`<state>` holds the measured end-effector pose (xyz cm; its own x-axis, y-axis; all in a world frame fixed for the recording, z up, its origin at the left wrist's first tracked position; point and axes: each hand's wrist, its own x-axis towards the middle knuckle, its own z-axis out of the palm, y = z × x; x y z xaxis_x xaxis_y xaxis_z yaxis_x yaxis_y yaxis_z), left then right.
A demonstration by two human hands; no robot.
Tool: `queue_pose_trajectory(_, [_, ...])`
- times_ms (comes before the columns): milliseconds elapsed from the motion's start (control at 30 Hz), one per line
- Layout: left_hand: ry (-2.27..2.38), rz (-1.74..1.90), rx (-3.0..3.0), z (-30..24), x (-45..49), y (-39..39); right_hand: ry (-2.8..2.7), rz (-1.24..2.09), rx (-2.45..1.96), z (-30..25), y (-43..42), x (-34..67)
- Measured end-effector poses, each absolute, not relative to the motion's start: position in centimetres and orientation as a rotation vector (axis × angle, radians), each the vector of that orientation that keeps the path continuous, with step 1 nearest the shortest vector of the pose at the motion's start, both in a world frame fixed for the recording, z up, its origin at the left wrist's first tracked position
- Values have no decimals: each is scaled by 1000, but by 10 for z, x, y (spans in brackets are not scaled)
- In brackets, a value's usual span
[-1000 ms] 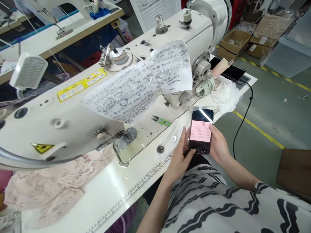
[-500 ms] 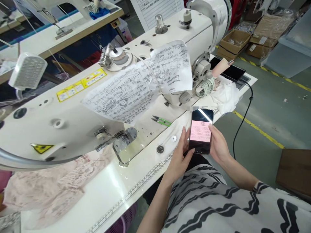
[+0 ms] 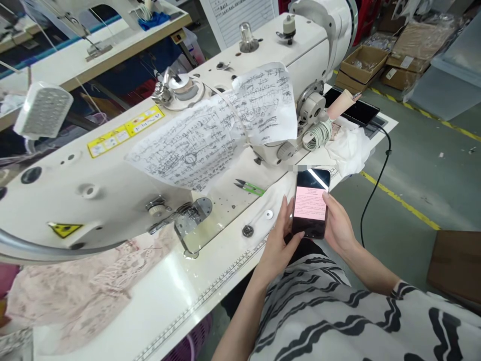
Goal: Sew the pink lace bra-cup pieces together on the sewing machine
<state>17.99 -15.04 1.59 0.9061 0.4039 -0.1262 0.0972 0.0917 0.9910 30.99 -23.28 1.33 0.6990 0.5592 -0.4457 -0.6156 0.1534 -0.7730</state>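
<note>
A black smartphone (image 3: pixel 310 202) with a lit pink screen is held in both hands over the front edge of the sewing table (image 3: pixel 176 291). My left hand (image 3: pixel 278 243) grips its left side, thumb at the lower edge. My right hand (image 3: pixel 338 225) wraps its right side, thumb resting on the screen's edge. A white industrial sewing machine (image 3: pixel 112 165) fills the table to the left, with a scribbled paper sheet (image 3: pixel 214 133) draped over its arm. Green thread snips (image 3: pixel 250 187) lie on the machine bed just left of the phone.
Pale pink lace fabric (image 3: pixel 75 291) lies under the needle end at lower left. White cloth (image 3: pixel 349 148) and a coil of white cord (image 3: pixel 317 136) sit at the table's right end. Cardboard boxes (image 3: pixel 363 62) stand on the floor beyond. A black cable (image 3: pixel 376 185) hangs off the table.
</note>
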Motion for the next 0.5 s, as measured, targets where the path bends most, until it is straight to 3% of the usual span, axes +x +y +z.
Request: queue_pose_trajectory(500, [422, 241, 1484, 17, 180, -151, 47, 851, -1118, 10, -234, 311])
